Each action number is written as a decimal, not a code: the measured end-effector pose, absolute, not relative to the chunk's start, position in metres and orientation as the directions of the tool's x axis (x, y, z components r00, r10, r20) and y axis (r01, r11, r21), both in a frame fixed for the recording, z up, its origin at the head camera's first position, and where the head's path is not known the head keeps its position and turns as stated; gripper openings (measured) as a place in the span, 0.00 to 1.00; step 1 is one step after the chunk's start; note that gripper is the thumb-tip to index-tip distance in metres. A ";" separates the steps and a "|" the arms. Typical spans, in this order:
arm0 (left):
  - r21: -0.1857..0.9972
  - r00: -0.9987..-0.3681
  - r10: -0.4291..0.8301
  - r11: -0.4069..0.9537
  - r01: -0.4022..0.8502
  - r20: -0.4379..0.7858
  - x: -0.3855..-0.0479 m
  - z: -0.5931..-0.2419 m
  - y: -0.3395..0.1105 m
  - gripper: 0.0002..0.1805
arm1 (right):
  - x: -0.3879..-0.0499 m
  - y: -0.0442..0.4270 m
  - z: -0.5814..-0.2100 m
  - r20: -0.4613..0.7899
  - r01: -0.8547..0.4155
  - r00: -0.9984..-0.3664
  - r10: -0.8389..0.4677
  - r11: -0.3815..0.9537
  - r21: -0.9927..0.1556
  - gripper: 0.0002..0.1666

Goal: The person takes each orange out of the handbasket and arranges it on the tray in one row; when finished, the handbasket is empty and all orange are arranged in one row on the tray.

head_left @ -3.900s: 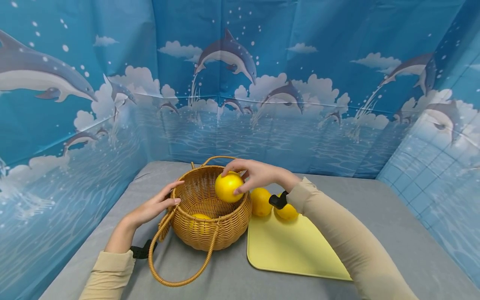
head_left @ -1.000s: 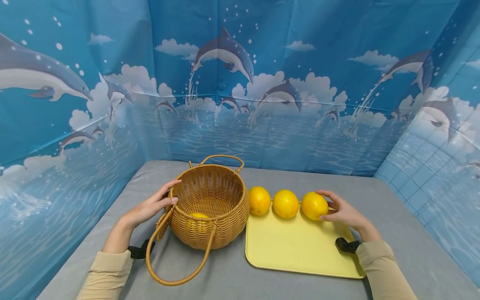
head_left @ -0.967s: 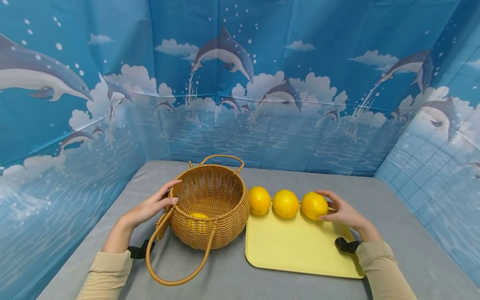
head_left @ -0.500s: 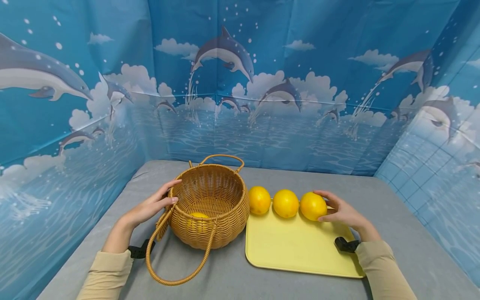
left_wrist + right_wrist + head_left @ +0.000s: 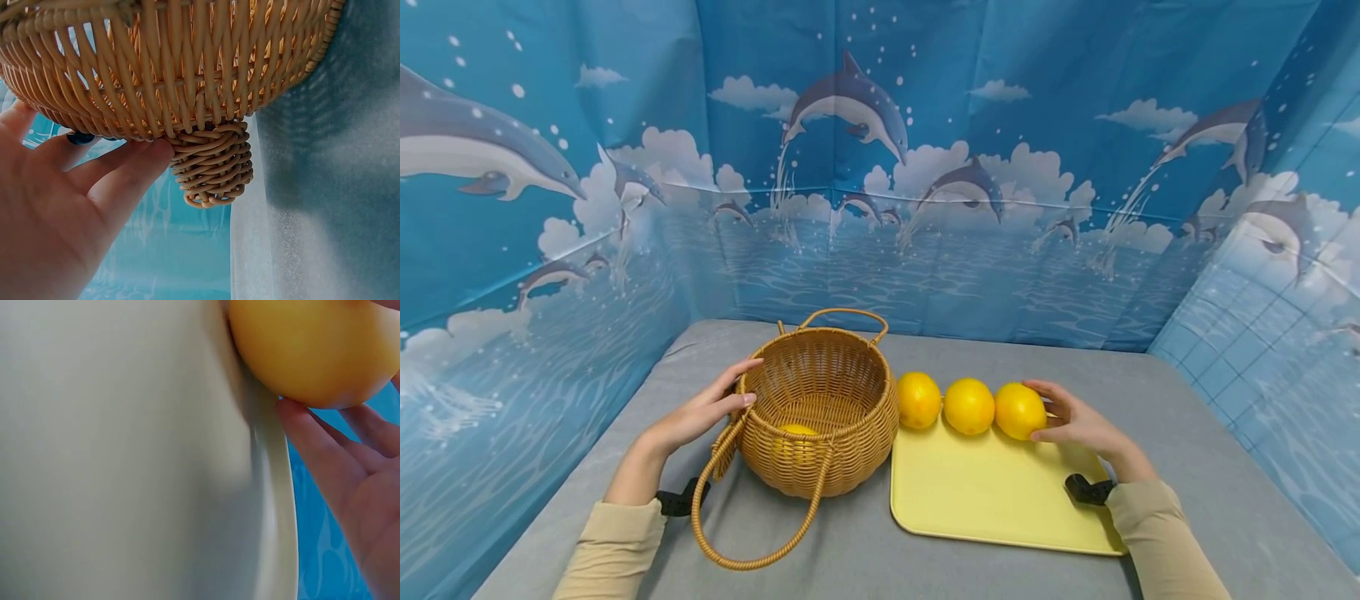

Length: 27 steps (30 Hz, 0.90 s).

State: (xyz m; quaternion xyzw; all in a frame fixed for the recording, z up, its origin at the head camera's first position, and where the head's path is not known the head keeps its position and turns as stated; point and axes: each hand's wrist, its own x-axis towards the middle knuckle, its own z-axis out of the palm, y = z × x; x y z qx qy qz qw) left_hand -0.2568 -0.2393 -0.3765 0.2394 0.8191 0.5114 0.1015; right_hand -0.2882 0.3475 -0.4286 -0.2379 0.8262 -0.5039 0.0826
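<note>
"What's at the far left?"

"The left hand point(image 5: 694, 419), thumb and fingers spread, resting against the rim of the basket point(image 5: 842, 468). One handle point(image 5: 772, 563) hangs down in front of it, onto the table point(image 5: 842, 554)."

"Anything inside?"

"A yellow fruit point(image 5: 797, 431) at the bottom (partly hidden by the near wall)."

"And beyond the basket?"

"The tray point(image 5: 992, 508). Along its far edge sits a row: the first fruit point(image 5: 918, 400) just beside the basket, then the middle fruit point(image 5: 968, 407), then the end fruit point(image 5: 1020, 411)."

"The right hand point(image 5: 1081, 427)?"

"Well apart from the left, thumb and fingers curved round the end fruit's right side."
</note>
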 end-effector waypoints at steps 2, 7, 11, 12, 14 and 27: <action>0.886 -0.864 0.498 0.361 0.290 0.080 -0.257 -0.376 -0.239 0.31 | -0.288 0.347 -0.429 0.100 -0.308 -0.876 -0.472 0.386 -0.870 0.48; 0.886 -0.864 0.498 0.364 0.287 0.076 -0.257 -0.377 -0.240 0.31 | -0.289 0.345 -0.430 0.101 -0.306 -0.879 -0.466 0.388 -0.869 0.49; 0.885 -0.867 0.492 0.368 0.285 0.075 -0.257 -0.377 -0.239 0.31 | -0.290 0.344 -0.431 0.110 -0.312 -0.883 -0.457 0.394 -0.864 0.49; 0.885 -0.868 0.491 0.369 0.285 0.075 -0.257 -0.377 -0.239 0.31 | -0.290 0.344 -0.431 0.112 -0.313 -0.884 -0.454 0.396 -0.863 0.49; 0.884 -0.869 0.488 0.371 0.284 0.074 -0.257 -0.377 -0.239 0.31 | -0.290 0.344 -0.430 0.117 -0.315 -0.886 -0.449 0.397 -0.862 0.50; 0.882 -0.871 0.486 0.377 0.282 0.070 -0.257 -0.377 -0.238 0.31 | -0.288 0.342 -0.428 0.121 -0.319 -0.894 -0.432 0.424 -0.848 0.49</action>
